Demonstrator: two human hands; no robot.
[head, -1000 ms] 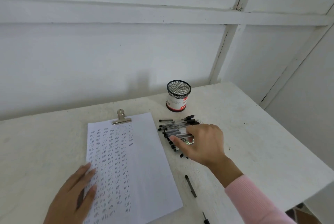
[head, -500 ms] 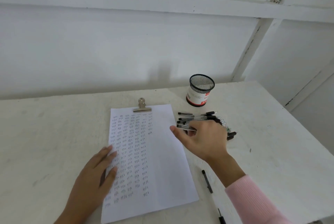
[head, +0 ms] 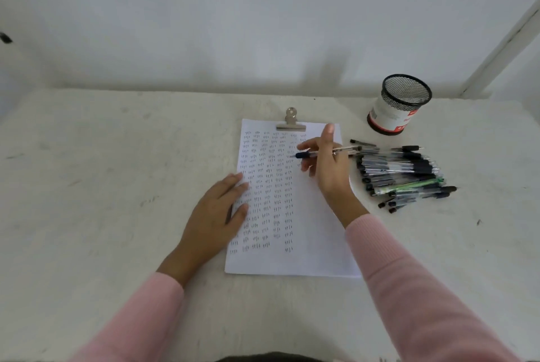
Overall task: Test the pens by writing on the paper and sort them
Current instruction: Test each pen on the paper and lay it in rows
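One sheet of paper (head: 309,230) is laid flat on the white table (head: 117,186), clamped at its top edge by one metal clip (head: 291,123), and most of it is filled with columns of tiny ink marks. One mesh pen cup (head: 400,104) is stood upright at the far right, well apart from the sheet, and only its own mesh is seen through the mouth. One loose pile of pens (head: 403,174) is heaped on the table just beside the sheet's right edge. It's well over ten, too tangled to be counted properly, mostly clear barrels with dark ends, plus one green one near the front. One more pen (head: 306,154) is pinched by the right hand (head: 330,168) between thumb and curled fingers, index finger stuck straight up. It's held roughly level, dark end pointed left over the sheet's upper right part, though whether the tip is touching can't be told. The left hand (head: 216,215) is laid flat, fingers straight and close together, fingertips rested on the sheet's left edge. Two pink sleeves (head: 423,288) are seen.
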